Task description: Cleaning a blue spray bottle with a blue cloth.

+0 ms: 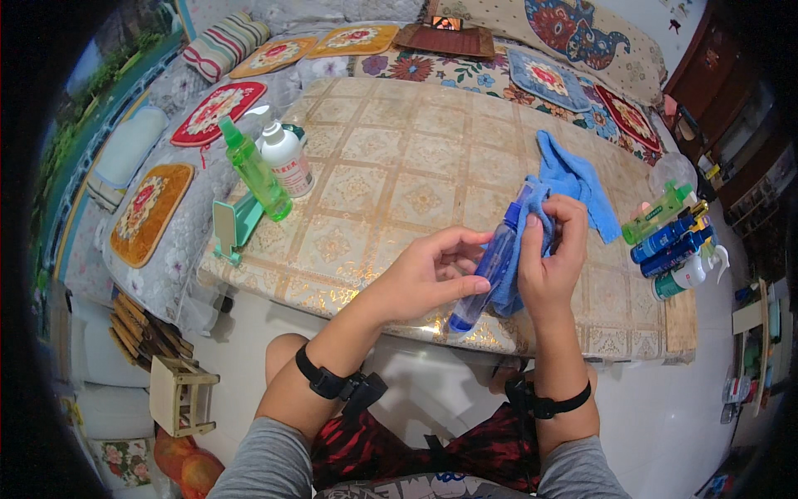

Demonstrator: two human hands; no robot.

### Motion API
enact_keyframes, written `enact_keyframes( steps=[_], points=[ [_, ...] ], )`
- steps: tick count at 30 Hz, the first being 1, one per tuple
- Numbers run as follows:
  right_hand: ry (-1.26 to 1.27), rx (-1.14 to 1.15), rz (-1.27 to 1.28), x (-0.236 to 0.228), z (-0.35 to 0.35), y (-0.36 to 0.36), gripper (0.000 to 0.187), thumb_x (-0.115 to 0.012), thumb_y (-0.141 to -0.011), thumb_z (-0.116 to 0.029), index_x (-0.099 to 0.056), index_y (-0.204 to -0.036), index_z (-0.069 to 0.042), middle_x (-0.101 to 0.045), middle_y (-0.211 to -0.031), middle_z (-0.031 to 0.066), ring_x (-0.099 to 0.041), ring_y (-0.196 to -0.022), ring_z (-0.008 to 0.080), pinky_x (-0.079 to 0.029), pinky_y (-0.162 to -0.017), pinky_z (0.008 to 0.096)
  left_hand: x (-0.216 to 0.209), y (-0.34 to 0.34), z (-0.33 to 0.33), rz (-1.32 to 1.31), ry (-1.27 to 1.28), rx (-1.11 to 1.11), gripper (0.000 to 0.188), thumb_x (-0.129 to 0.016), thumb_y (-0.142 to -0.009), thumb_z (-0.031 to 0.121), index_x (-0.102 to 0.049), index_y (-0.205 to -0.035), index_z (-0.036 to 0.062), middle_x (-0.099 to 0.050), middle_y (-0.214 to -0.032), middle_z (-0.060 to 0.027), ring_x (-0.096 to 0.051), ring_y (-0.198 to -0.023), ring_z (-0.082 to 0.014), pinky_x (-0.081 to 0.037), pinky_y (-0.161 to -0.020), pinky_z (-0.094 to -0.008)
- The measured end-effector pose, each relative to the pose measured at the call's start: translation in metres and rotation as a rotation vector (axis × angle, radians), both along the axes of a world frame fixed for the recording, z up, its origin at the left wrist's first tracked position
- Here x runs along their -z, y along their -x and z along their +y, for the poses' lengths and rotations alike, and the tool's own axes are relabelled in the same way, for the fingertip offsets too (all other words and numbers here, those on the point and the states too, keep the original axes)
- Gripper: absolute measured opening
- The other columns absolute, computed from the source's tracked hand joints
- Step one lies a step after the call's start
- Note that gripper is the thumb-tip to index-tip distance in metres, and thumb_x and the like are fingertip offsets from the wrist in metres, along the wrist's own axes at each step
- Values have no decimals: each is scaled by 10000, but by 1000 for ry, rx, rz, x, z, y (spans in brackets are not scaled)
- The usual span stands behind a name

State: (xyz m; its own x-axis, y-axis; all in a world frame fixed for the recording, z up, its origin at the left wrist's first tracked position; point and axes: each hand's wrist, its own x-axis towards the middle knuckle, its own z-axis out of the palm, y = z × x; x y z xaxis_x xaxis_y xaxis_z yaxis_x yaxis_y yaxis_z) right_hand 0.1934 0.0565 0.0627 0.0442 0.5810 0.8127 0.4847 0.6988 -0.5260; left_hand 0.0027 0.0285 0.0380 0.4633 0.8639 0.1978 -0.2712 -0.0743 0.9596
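A slim blue see-through spray bottle (496,259) tilts over the table's near edge, its top leaning away to the right. My left hand (428,279) has it from the left side, thumb and fingers against the bottle. On the other side, my right hand (553,254) pinches a blue cloth (530,237) and presses it against the upper part of the bottle. The cloth hangs down behind the bottle and partly hides it. A second blue cloth (573,183) lies crumpled on the table just beyond my right hand.
On the left of the patterned tabletop (416,200) stand a green spray bottle (256,170), a white pump bottle (285,158) and a mint-green stand (236,223). Several bottles lie at the right edge, among them a green one (657,214) and a white one (686,277). A wooden stool (179,395) is below left.
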Motion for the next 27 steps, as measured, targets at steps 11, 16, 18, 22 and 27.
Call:
enact_keyframes(
  steps=[11,16,18,22,27],
  points=[
    [-30,-5,-12,3,-1,7,176,-638,-854,31,-561,-1009,3,-567,-1012,182,-560,-953,323,-459,-868,401,1,0,1,1,-8,-33,573,-754,-882,1,-504,-1397,-17,-626,-1216,-74,-622,-1042,-128,-529,-910,-289],
    [-52,-9,-21,4,-1,8,192,-642,-845,33,-564,-1017,1,-560,-1016,182,-557,-943,327,-459,-861,404,2,0,2,36,0,-43,580,-748,-879,-11,-497,-1402,-10,-615,-1272,-96,-621,-1110,-159,-522,-973,-325],
    [-52,-9,-72,3,-4,10,191,-644,-841,33,-570,-1014,2,-559,-1016,186,-558,-933,330,-465,-848,404,3,1,2,32,-27,-73,581,-750,-879,-7,-498,-1403,-3,-612,-1267,-94,-616,-1115,-160,-521,-967,-318],
    [-51,-28,-92,6,-6,13,188,-650,-836,30,-576,-1007,3,-559,-1013,189,-561,-929,331,-471,-831,402,-3,1,3,5,-25,-94,582,-753,-879,-2,-500,-1403,4,-613,-1257,-95,-614,-1110,-158,-523,-958,-313],
    [-63,-44,-88,5,-7,16,195,-679,-826,14,-584,-996,2,-563,-1004,190,-571,-915,330,-481,-809,400,-1,2,4,-36,-14,-95,577,-748,-885,5,-494,-1404,13,-613,-1247,-100,-607,-1112,-159,-520,-953,-309]
  ],
)
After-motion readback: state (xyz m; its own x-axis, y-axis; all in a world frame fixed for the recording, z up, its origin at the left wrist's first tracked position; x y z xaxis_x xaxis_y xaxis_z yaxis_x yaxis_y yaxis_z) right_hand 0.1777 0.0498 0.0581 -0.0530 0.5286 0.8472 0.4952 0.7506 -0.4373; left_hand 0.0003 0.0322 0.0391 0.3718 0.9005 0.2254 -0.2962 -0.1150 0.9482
